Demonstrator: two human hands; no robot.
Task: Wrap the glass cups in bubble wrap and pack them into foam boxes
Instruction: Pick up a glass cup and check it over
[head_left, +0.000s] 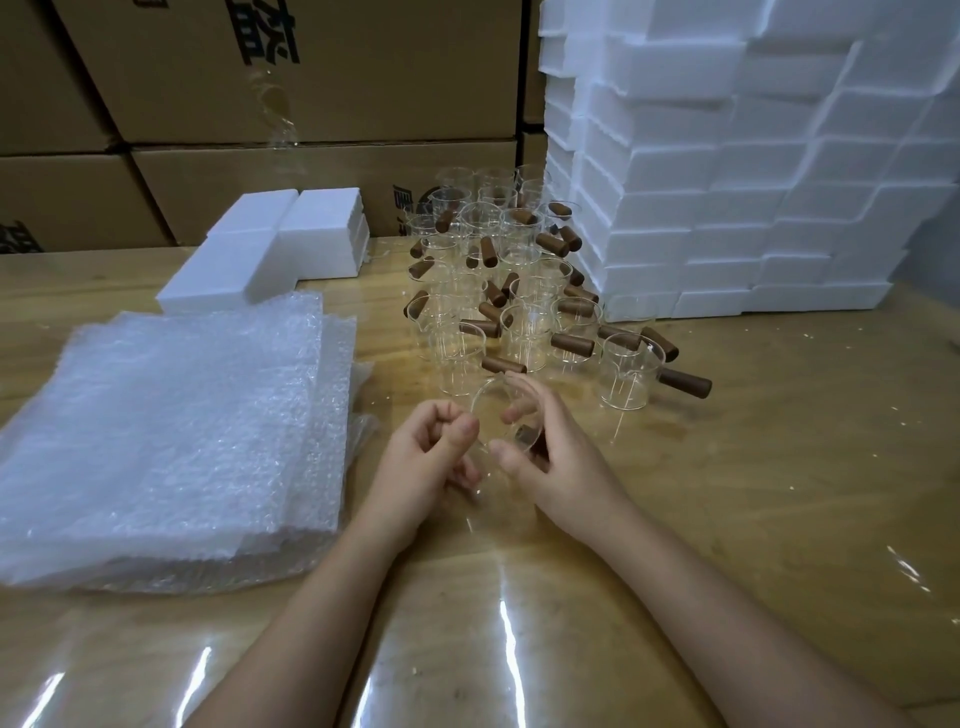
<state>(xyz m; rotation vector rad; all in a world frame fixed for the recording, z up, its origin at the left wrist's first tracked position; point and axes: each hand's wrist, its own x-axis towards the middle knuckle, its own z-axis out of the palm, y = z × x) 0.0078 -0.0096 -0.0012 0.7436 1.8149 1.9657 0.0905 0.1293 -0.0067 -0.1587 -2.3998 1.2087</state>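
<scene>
Beyond held cup (492, 413), more cups (524, 322), foam boxes (727, 218)

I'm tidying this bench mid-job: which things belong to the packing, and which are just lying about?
In use: held glass cup, gripped by left hand and right hand; waiting glass cups; bubble wrap stack; foam boxes.
Lying about: cardboard cartons behind the table.

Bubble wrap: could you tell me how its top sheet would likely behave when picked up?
The bubble wrap looks thin and air-filled, so a sheet is probably light. Edges droop at the stack's right side, so it would likely flop. Its sheen suggests sheets may slide.
</scene>
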